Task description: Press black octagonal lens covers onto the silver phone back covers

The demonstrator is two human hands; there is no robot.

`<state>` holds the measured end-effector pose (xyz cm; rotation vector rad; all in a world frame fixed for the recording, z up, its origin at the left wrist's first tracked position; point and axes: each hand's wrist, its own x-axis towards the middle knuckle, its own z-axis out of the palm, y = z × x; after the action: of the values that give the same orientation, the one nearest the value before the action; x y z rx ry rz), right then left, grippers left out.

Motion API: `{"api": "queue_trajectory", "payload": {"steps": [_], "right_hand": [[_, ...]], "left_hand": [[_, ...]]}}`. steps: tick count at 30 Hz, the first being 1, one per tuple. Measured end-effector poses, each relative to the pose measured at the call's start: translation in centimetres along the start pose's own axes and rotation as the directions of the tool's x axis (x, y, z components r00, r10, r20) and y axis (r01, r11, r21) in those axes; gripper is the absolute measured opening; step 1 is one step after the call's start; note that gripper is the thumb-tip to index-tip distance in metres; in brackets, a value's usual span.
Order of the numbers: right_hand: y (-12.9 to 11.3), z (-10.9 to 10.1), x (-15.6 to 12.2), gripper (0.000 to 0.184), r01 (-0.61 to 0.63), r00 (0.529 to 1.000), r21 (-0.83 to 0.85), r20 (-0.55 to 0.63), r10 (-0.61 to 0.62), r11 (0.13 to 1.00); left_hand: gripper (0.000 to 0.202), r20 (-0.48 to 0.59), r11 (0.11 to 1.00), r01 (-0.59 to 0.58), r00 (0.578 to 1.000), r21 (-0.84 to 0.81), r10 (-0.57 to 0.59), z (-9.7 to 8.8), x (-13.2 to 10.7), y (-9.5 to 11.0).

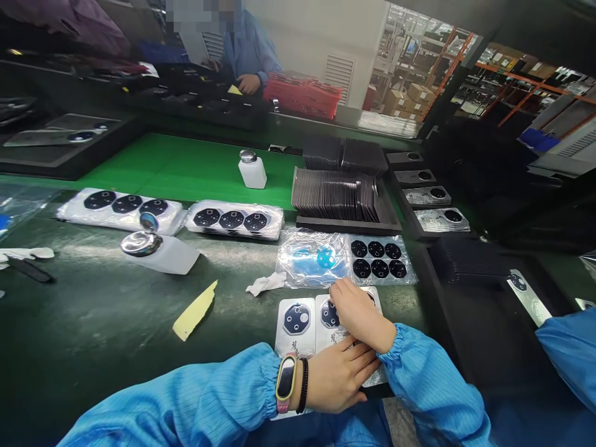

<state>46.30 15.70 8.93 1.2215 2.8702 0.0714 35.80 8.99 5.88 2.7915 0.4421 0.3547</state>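
Observation:
Side by side at the table's front lie silver panels, each with a black disc sticker on its upper end: a left panel [283, 338], a middle panel [321, 338] and one on the right [378, 303], mostly covered by my hands. My left hand [333, 377] lies flat across the lower part of the panels, fingers stretched out. Above it, my right hand [358, 311] is closed, its curled fingers pressed down at the middle panel's disc [329, 314]. Whatever is under those fingertips is hidden. Just beyond lies a clear bag with a sheet of black discs [379, 259].
Left of the panels lie a crumpled white tissue [265, 284], a yellow paper scrap [195, 311] and a metal-capped bottle [161, 251]. Behind are sticker stacks [233, 219], another bottle [252, 171] and black racks [335, 195]. Co-workers are across the table and at right.

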Motion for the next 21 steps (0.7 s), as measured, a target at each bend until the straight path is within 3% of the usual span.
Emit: {"api": "queue_trajectory", "payload": {"steps": [7, 14, 21], "right_hand": [[-0.9, 0.6, -0.7, 0.025, -0.027, 0.997, -0.078, -0.069, 0.021, 0.997], [-0.6, 0.7, -1.1, 0.021, 0.044, 0.992, -0.125, -0.109, -0.058, 0.991], [-1.0, 0.3, -2.7, 0.015, 0.178, 0.983, -0.072, -0.020, -0.180, 0.981]], "left_hand": [[0.049, -0.011, 1.000, 0.002, 1.000, -0.006, -0.003, 0.1, 0.2, 0.1], [0.049, 0.011, 1.000, 0.009, 1.000, -0.024, -0.009, -0.3, 0.4, 0.0], [0.041, 0.091, 0.999, 0.036, 0.995, -0.036, -0.033, -0.9, 0.6, 0.2]]}}
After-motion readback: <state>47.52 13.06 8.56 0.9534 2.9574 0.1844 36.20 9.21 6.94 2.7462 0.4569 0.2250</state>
